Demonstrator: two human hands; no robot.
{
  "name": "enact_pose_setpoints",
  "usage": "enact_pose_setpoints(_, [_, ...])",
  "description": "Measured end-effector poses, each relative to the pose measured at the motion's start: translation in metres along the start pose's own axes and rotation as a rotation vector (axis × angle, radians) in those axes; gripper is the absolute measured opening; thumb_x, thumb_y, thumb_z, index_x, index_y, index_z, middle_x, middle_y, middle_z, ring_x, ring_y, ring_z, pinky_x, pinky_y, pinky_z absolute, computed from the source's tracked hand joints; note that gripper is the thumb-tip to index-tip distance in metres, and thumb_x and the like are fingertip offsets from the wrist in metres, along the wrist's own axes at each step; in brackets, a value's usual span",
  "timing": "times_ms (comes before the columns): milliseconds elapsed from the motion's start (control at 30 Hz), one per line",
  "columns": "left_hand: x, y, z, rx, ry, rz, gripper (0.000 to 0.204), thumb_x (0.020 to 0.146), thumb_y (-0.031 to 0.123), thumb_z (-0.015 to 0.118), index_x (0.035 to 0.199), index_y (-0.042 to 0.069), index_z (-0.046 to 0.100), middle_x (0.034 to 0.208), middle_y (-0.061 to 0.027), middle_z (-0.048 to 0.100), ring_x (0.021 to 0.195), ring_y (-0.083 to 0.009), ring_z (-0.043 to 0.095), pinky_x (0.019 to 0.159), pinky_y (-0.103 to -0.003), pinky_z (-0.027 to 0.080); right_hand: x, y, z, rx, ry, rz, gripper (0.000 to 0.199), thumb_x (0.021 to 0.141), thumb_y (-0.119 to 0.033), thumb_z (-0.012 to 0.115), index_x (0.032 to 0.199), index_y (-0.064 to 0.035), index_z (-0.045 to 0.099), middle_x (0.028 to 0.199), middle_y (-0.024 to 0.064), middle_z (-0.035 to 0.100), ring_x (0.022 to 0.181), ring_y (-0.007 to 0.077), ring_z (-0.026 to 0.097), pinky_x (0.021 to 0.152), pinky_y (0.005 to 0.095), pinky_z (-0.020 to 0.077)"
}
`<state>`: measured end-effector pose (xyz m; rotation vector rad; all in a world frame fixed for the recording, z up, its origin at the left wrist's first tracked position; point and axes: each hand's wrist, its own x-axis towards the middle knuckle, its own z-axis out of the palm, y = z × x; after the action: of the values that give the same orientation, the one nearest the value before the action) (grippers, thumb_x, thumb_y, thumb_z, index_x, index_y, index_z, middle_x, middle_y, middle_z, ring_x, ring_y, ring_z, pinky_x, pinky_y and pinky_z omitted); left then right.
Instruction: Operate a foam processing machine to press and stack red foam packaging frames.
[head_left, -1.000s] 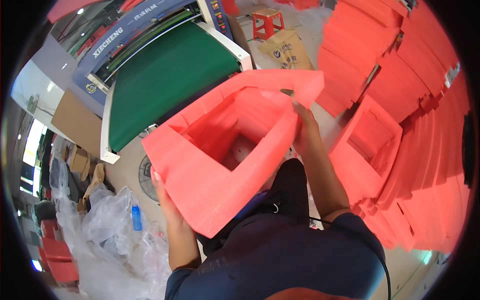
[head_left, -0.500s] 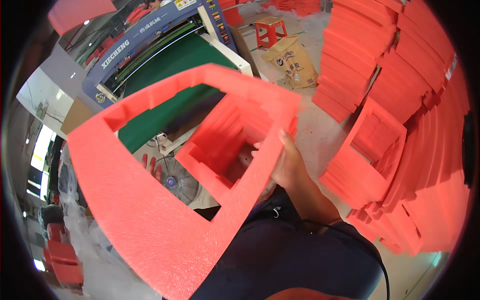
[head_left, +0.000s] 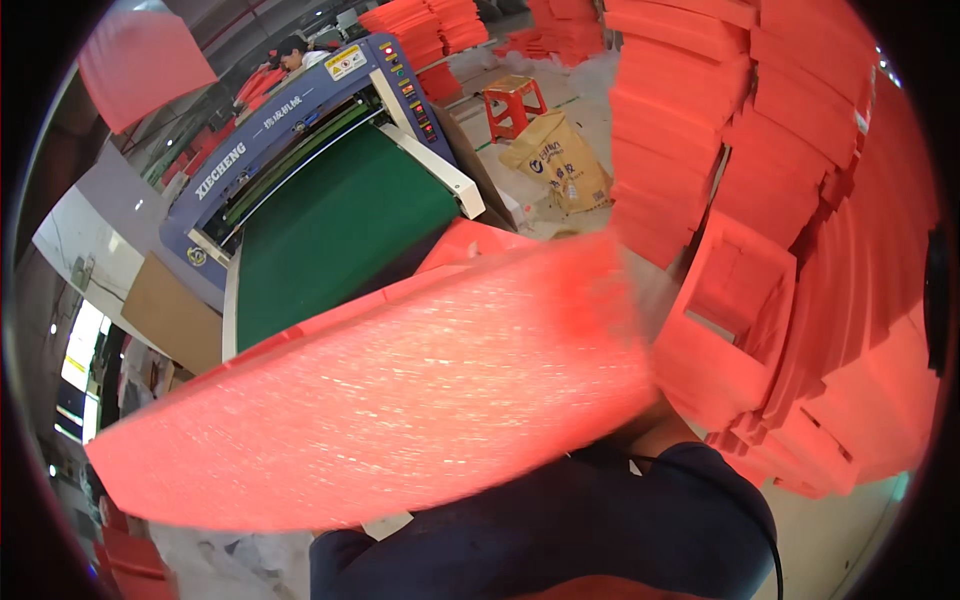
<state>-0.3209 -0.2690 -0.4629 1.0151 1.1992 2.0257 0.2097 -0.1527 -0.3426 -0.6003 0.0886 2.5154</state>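
A large red foam frame (head_left: pixel 380 390) is held up slantwise across the middle, blurred by motion. Its broad flat side fills the view, and the opening is turned out of sight. My right forearm (head_left: pixel 655 428) runs up behind its right end, where the foam covers my right hand and fingers; the raised piece appears to be in that grip. Of my left hand nothing shows. Past the frame's upper edge, more red foam (head_left: pixel 470 243) shows beside the green conveyor belt (head_left: pixel 340 220) of a blue-grey machine (head_left: pixel 290 125).
Tall stacks of red foam pieces (head_left: pixel 670 120) stand on the right, with another cut-out frame (head_left: pixel 735 290) leaning against them. A red stool (head_left: pixel 513 105) and a brown paper sack (head_left: pixel 565 165) are on the floor. Behind the machine is another person (head_left: pixel 292 55).
The foam frame has swung from showing its opening to lying broadside across the view. Both hands, partly seen before, are now behind it or out of sight.
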Motion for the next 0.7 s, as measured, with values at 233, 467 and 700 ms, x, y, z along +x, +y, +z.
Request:
enact_pose_setpoints(233, [-0.039, -0.044, -0.025, -0.100, -0.004, -0.031, 0.069, 0.093, 0.036, 0.067, 0.146, 0.000, 0.040, 0.141, -0.0130, 0.051, 0.130, -0.0278, 0.048, 0.112, -0.042, 0.036, 0.125, -0.044, -0.028, -0.561, -0.194, -0.010, 0.070, 0.096, -0.071, 0.042, 0.109, -0.0064, 0.062, 0.080, 0.0096, 0.072, 0.057, 0.0169, 0.065, 0.034, 0.0207, 0.0282])
enact_pose_setpoints(467, [-0.084, 0.015, 0.017, 0.038, 0.287, -0.011, 0.054, 0.094, 0.053, 0.062, 0.117, 0.004, 0.057, 0.097, -0.0094, 0.064, 0.090, -0.0234, 0.065, 0.086, -0.038, 0.051, 0.123, -0.024, -0.026, -1.213, 0.065, -0.789, 0.048, 0.098, -0.051, 0.057, 0.118, -0.0083, 0.065, 0.094, 0.0001, 0.067, 0.082, 0.0068, 0.061, 0.064, 0.0227, 0.0453])
enact_pose_setpoints(700, [-0.113, 0.052, 0.041, -0.116, 0.352, -0.223, 0.054, 0.093, 0.055, 0.065, 0.112, 0.006, 0.058, 0.086, -0.0058, 0.061, 0.077, -0.0205, 0.062, 0.071, -0.036, 0.054, 0.116, 0.045, -0.058, -0.742, -0.637, -0.448, 0.085, 0.095, -0.065, 0.051, 0.147, 0.0019, 0.042, 0.135, 0.0128, 0.059, 0.126, 0.0215, 0.055, 0.107, 0.0376, 0.0423])
